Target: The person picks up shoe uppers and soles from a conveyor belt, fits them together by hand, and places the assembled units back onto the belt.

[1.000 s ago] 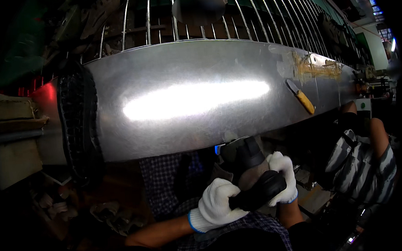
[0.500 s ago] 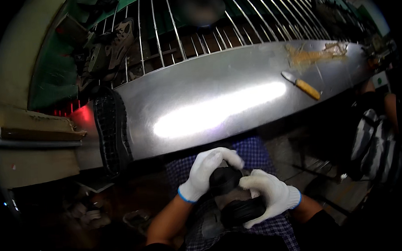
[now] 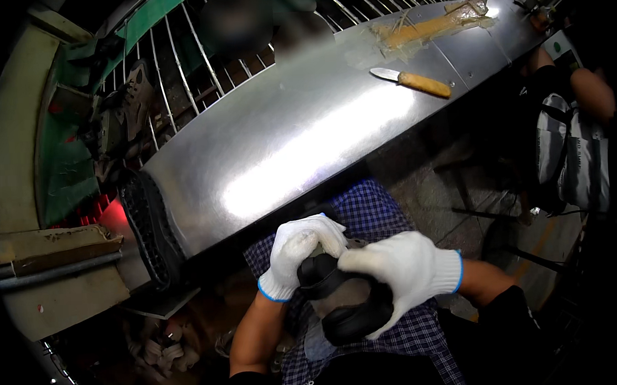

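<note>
Black-and-grey shoe (image 3: 347, 299), probably (part covered by fingers), is off the tabletop (image 3: 278, 118), held over the checked cloth (image 3: 371, 207) on the lap, just out from the near edge. Gloved left hand (image 3: 303, 251): grip narrow, fingers curled over the shoe's far end. Gloved right hand (image 3: 405, 271): grip wrapped on its right side, thumb on the black part. Step looks like working the shoe by hand; best done with the left bracing firmly, the right thumb pressing evenly along the black band, pressure spread so the grey part doesn't crease or twist. Counts: one shoe in hand, two gloved hands, one treaded black sole (image 3: 148, 230) lying across the tabletop's left end, one yellow-handled knife (image 3: 414, 83) toward the right end near the near edge, blade pointing left, one tape patch (image 3: 432, 32) by the far edge at right. Beyond the far edge, at least one grey-brown shoe (image 3: 138, 100) by the metal bars (image 3: 182, 67); bars too many to count.
</note>
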The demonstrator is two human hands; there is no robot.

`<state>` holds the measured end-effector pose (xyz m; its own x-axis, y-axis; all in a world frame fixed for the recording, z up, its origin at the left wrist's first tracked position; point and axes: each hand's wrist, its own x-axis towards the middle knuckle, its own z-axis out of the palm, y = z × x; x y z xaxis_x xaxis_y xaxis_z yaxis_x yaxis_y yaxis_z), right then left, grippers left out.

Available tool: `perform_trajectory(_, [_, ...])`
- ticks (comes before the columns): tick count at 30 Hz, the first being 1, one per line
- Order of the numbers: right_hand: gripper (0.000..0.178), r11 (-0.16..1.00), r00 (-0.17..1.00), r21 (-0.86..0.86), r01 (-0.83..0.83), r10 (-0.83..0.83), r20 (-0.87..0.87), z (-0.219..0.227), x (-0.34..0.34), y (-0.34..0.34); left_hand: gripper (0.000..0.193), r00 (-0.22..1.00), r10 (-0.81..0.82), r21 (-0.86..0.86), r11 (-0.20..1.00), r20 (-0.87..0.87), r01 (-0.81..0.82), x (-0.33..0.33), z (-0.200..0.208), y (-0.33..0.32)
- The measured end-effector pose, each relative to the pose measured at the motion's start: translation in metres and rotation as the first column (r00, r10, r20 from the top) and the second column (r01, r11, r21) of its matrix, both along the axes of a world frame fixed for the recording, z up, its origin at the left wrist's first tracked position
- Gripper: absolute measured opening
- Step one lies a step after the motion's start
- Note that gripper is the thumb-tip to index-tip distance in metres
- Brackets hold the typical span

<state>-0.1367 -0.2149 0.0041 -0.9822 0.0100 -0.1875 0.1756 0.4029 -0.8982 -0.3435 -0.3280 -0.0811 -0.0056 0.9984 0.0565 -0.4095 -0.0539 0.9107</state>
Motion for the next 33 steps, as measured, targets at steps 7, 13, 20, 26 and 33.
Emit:
perform_trajectory(7, [0.119, 0.971, 0.89, 0.171, 0.167, -0.074, -0.45, 0.031, -0.002, 0.019, 0.042, 0.864, 0.434, 0.318, 0.881, -0.255, -0.349, -0.013, 0.089, -0.013])
perform_trajectory(13, [0.107, 0.73, 0.612, -0.493, 0.474, -0.675, -0.411, 0.027, -0.043, 0.039, 0.047, 0.113, 0.873, 0.769, 0.475, -0.475, -0.427, -0.023, 0.154, -0.015])
perform_trajectory(20, [0.05, 0.643, 0.537, -0.51, 0.572, -0.763, -0.359, -0.004, -0.055, 0.086, 0.091, -0.096, 0.752, 0.757, 0.644, -0.653, -0.108, 0.005, 0.1, 0.036])
perform_trajectory(26, [0.041, 0.61, 0.536, -0.084, 0.788, -0.747, -0.393, -0.005, -0.036, 0.092, 0.077, -0.023, 0.745, 0.745, 0.666, -0.667, -0.025, 0.025, 0.088, 0.056])
perform_trajectory(33, [0.045, 0.693, 0.779, 0.365, 0.622, -0.503, -0.374, 0.007, -0.056, 0.124, 0.06, -0.037, 0.652, 0.653, 0.754, -0.757, -0.071, 0.038, 0.058, 0.069])
